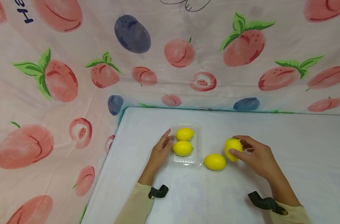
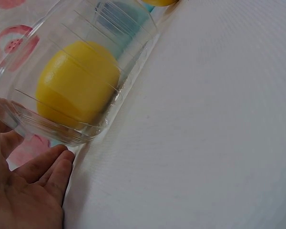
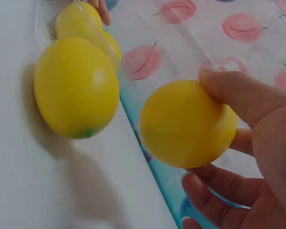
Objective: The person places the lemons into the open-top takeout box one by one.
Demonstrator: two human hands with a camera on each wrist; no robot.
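My right hand [image 1: 258, 157] pinches a yellow lemon [image 3: 186, 124] between the thumb and fingers. In the right wrist view that lemon shows in front of the patterned cloth. A second lemon [image 1: 214, 161] lies on the white table just left of it. Farther left stands a clear plastic container [image 1: 197, 152] with two lemons inside, a back lemon [image 1: 185, 134] and a front lemon [image 1: 182, 148]. Along the container's left side rests my left hand [image 1: 160, 152], its fingers loosely extended at the wall. The left wrist view shows those fingertips [image 2: 62, 155] right by the container's lower edge.
The white table [image 1: 298, 140] meets a hanging cloth [image 1: 147, 65] printed with peaches and blue fruit at its back and left edges. A black wrist mount [image 1: 158, 191] sits on the left sleeve, and another black mount [image 1: 265, 202] on the right.
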